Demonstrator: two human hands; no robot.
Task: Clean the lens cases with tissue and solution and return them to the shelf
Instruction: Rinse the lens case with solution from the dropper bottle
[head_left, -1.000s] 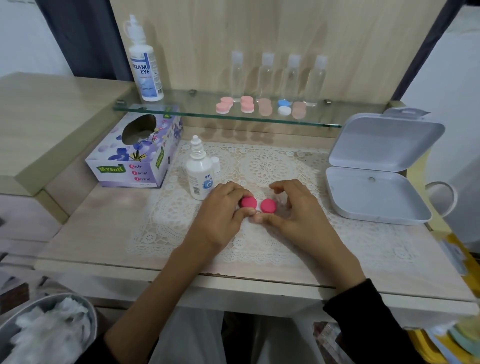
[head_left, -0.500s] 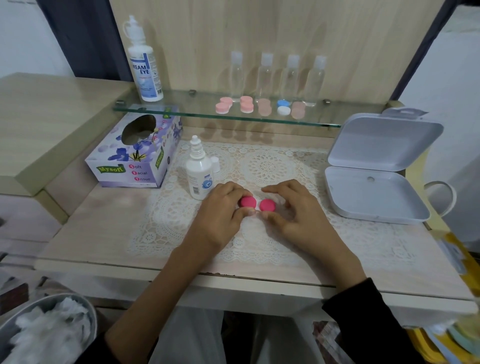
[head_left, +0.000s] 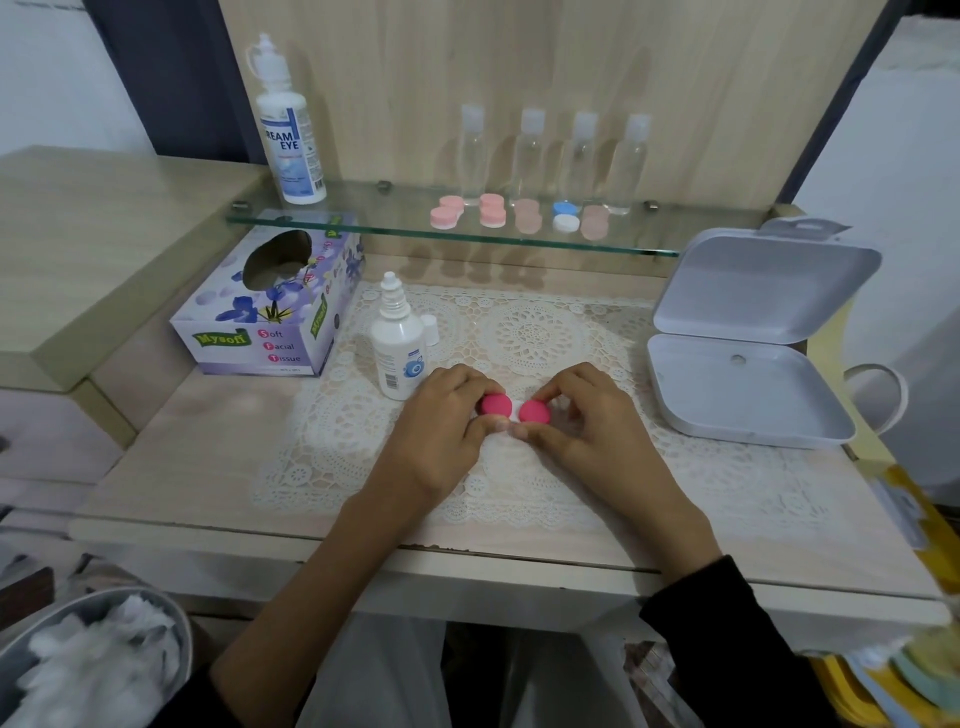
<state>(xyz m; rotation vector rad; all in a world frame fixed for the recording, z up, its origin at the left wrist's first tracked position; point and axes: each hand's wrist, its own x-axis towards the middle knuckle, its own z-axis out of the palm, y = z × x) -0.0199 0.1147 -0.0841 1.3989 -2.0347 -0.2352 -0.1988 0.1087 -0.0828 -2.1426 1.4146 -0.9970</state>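
The bright pink double-cap lens case (head_left: 514, 409) lies on the white lace mat (head_left: 535, 332) in the middle of the worktop (head_left: 208, 415), and I hold it from both sides. My left hand (head_left: 441, 431) has its grip closed on the left cap, thumb below and fingers curled over the top. My right hand (head_left: 592, 431) pinches the right cap the same way.

Just left of my left hand stands the small white solution bottle (head_left: 397, 348), nozzle bare, with a small white cap (head_left: 430, 328) beside it on the mat. Further left lies the purple flowered tissue box (head_left: 270, 306). To the right sits a pale grey hinged plastic box (head_left: 748, 384), lid up.

Above, the glass shelf (head_left: 395, 213) carries pale pink lens cases (head_left: 470, 213), one blue-and-white lens case (head_left: 566, 215), four clear bottles (head_left: 553, 156) and a tall white solution bottle (head_left: 288, 135). At lower left a grey bin (head_left: 166, 613) holds crumpled white tissues (head_left: 93, 670).
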